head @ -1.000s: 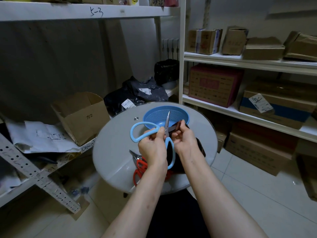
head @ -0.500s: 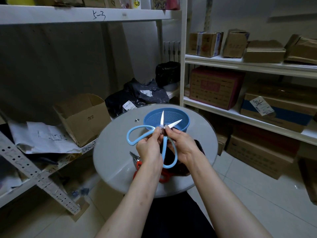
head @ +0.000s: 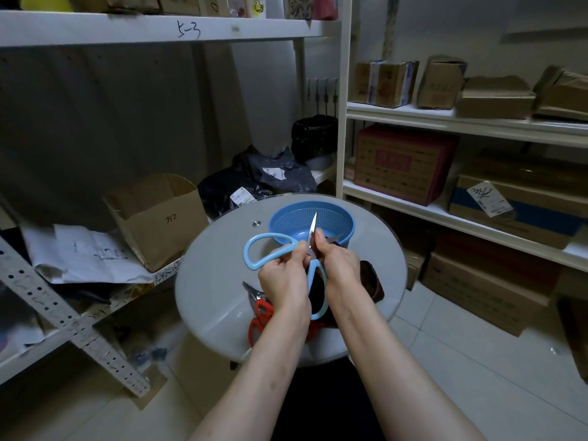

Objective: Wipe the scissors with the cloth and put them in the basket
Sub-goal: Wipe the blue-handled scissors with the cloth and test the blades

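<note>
- I see the blue scissors [head: 254,253] held up over the middle of the round worktop [head: 216,281], just this side of the basket [head: 338,218].
- The blades are parted. One bright tip points up across the basket's mouth and the other angles off to the right.
- The left hand [head: 283,281] has its grip closed round the handle shank near the pivot. One big loop sticks out to the left and the other hangs down between the wrists.
- The right hand [head: 340,268] has a narrow grip, pinching a fold of the dark cloth [head: 370,280] against the blade base. The rest of the cloth drapes under that hand onto the worktop.
- The basket is round blue plastic with fine mesh walls, and it stands at the far side of the worktop.
- Red scissors [head: 261,316] lie on the near part of the worktop, partly hidden by the left wrist, with short metal blades pointing away.
- The worktop is smooth, pale and glossy.
- To the left, an open cardboard box [head: 159,218] and crumpled papers [head: 86,253] sit on a low shelf.
- Dark plastic bags [head: 254,183] are piled behind the worktop.
- To the right, white shelves [head: 445,117] carry more cardboard boxes, some of them dented.
</note>
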